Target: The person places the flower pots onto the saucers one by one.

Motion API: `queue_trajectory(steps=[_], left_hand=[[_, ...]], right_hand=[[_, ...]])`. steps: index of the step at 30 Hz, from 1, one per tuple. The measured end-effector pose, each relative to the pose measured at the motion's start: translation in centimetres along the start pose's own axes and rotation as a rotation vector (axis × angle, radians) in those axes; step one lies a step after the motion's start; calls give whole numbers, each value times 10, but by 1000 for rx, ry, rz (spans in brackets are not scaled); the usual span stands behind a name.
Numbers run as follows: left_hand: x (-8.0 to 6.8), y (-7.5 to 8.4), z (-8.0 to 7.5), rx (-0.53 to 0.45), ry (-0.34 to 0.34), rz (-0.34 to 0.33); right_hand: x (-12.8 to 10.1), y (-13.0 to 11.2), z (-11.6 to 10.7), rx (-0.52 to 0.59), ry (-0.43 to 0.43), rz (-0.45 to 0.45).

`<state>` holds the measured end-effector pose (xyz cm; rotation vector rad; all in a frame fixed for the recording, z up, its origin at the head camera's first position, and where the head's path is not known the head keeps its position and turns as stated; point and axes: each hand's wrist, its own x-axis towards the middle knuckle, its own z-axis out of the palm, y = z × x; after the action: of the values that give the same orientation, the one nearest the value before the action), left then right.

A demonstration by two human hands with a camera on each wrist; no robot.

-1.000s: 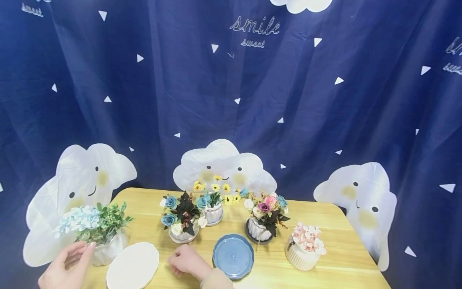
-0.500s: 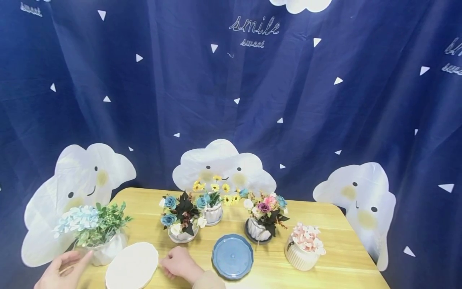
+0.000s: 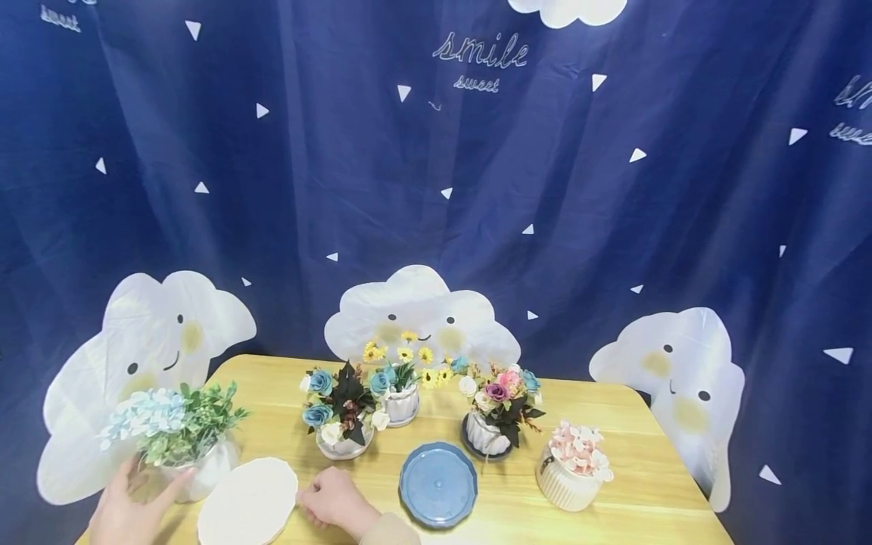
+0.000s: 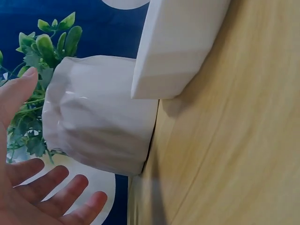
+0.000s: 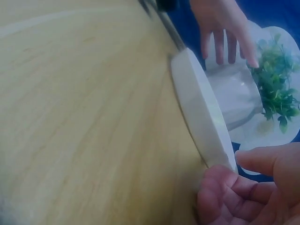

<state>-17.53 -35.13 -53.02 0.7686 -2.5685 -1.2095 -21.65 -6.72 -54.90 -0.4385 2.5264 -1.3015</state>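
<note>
At the near left corner of the bench (image 3: pixel 613 424) stands the white faceted pot (image 3: pixel 204 473) of green sprigs and pale blue blossoms, and just to its right lies the white scalloped saucer (image 3: pixel 248 503), very near the pot's base or touching it. Our left hand (image 3: pixel 129 511) is spread wide beside the pot, fingers straight, its grip holding nothing; the left wrist view shows a gap between palm and pot wall. Our right hand (image 3: pixel 334 499) rests at the saucer's right edge, thumb and fingers at the rim (image 5: pixel 220 159), though we cannot tell whether that grip has closed on it.

Further right sit the blue saucer (image 3: pixel 438 484), three flower pots behind it and the ribbed pot of pink blossoms (image 3: pixel 572 469).

We judge the risks modest but real: the pot sits close to the bench edge, so a sideways nudge from the open left hand could tip it off. The saucer, lifted by one edge only, could slip and knock the pot.
</note>
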Motion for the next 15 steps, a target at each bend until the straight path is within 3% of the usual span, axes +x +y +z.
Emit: queue_trajectory(steps=[3, 7, 11, 15], left_hand=[[4, 1, 1, 31, -13, 25], [10, 3, 3, 44, -33, 7], [14, 4, 6, 20, -59, -26], [18, 6, 7, -14, -70, -3]], right_hand=[[0, -2, 0, -12, -9, 4], [-2, -5, 0, -57, 4, -8], [-2, -7, 1, -113, 27, -20], [0, -6, 3, -161, 43, -18]])
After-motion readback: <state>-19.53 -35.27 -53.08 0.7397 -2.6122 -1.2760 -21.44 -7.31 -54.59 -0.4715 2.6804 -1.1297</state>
